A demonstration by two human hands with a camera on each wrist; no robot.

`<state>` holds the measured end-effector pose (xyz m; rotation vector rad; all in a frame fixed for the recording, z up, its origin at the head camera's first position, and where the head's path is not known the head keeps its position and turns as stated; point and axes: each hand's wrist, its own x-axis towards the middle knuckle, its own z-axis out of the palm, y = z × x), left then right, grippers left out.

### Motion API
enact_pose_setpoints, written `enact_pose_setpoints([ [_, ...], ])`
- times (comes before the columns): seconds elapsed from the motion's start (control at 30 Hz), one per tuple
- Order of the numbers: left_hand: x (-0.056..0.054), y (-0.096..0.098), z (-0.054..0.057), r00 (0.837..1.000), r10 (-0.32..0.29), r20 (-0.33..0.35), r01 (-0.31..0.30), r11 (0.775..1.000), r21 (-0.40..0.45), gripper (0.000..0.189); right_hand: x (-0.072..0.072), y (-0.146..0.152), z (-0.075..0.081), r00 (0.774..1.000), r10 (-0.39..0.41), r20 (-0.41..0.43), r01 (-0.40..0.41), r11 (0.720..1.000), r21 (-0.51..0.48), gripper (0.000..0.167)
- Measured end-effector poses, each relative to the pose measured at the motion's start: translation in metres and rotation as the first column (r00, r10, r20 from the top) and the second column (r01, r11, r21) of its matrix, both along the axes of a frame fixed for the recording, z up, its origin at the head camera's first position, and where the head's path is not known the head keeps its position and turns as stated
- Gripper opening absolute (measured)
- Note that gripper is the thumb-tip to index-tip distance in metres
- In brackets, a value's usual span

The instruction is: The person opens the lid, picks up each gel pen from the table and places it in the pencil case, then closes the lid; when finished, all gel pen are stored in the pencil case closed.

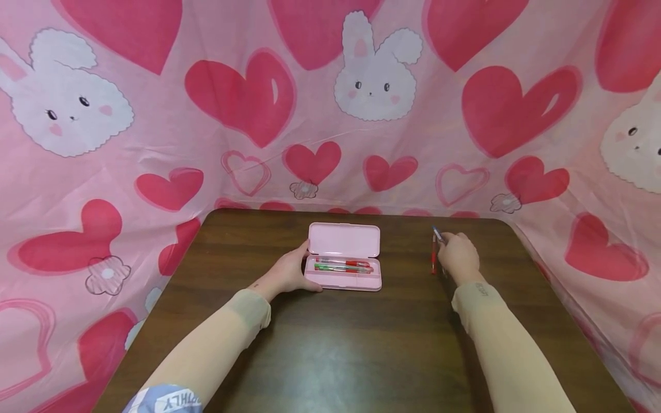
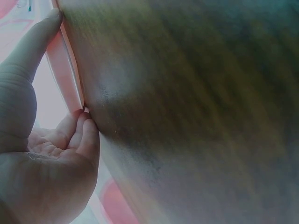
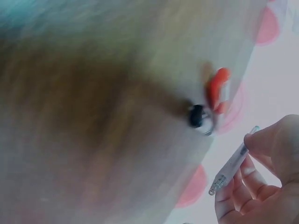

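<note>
A pink pencil case (image 1: pixel 369 282) lies open on the table, its lid (image 1: pixel 345 240) tipped back. Inside it are a red pen (image 1: pixel 358 263) and a green pen (image 1: pixel 330 267). My left hand (image 1: pixel 286 272) grips the case's left end, thumb at the front corner and fingers at the back; in the left wrist view the thumb (image 2: pixel 35 44) lies along the pink edge. Off to the right, my right hand (image 1: pixel 459 255) pinches a slim clear-barrelled pen (image 3: pixel 229 170) between thumb and fingers, its bluish end (image 1: pixel 436 232) pointing away from me.
Left of my right hand a red pen (image 1: pixel 434 255) lies on the brown wooden table (image 1: pixel 330 338). The right wrist view shows a black-ended item (image 3: pixel 201 119) beside that red pen, blurred. A pink cloth (image 1: pixel 320 126) with hearts and rabbits hangs around the table's back and sides.
</note>
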<state>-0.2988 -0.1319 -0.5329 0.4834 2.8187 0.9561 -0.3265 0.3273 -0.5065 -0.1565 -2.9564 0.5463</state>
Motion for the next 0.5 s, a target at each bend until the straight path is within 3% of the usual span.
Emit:
enact_pose_setpoints([
  [0.5, 0.003, 0.0, 0.003, 1.0, 0.007, 0.018, -0.007, 1.0, 0.013, 0.142, 0.002, -0.044, 0.016, 0.975, 0.164, -0.146, -0.157, 0.986, 0.058, 0.039],
])
